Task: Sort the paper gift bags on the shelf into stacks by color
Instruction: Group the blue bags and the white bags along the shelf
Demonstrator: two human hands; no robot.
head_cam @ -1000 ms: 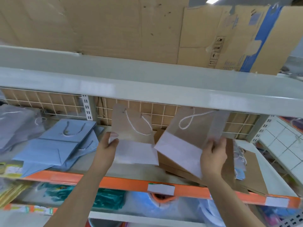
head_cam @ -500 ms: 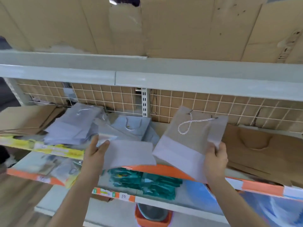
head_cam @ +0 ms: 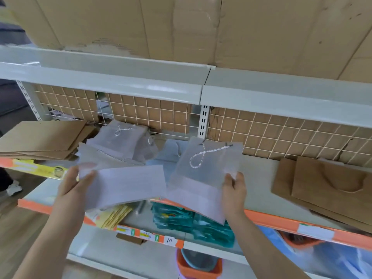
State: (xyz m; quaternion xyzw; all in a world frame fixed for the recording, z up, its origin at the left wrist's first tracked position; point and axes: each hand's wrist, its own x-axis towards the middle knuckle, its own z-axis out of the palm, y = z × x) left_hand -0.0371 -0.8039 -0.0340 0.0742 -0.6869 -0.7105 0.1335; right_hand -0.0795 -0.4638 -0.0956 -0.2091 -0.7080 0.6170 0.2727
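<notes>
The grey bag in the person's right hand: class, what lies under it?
Under the grey bag, held by the right hand, show the shelf's orange edge and teal packets on the lower shelf. Whatever lies directly beneath the bag is covered.

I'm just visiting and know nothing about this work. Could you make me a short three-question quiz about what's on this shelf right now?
1. True or false: each hand holds a grey bag.
2. Which bag shows its white rope handle? A) the one in the left hand B) the one in the right hand
3. What colour are the bags lying at the far right of the shelf?

Key
1. True: the left bag and the right bag are both grey.
2. B: the rope handle lies on the right bag's face.
3. Brown: the brown bags lie flat there. More grey bags lie behind the left hand.
</notes>
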